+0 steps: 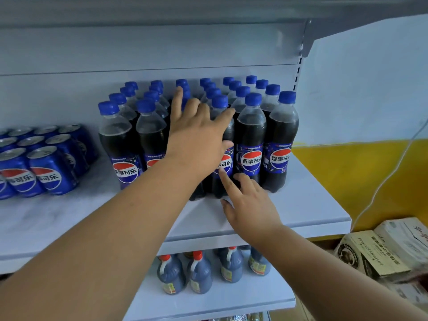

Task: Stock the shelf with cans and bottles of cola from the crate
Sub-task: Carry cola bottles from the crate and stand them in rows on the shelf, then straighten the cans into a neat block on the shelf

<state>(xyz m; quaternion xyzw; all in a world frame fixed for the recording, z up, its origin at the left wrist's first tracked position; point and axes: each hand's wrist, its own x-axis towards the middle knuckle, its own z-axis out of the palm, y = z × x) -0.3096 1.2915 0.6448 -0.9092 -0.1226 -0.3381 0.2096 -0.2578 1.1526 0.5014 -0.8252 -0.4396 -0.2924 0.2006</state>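
Left hand (pixel 196 133) lay spread-fingered against the cola bottles (pixel 251 144), labelled 百事可乐. Right hand (pixel 249 205), fingers straight, touched a front bottle's base; Pepsi cans (pixel 49 170) stood left.

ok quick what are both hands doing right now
Left hand: open, fingers spread, pressing on the front cola bottles.
Right hand: open, holding nothing, index fingertip touching a bottle's label.
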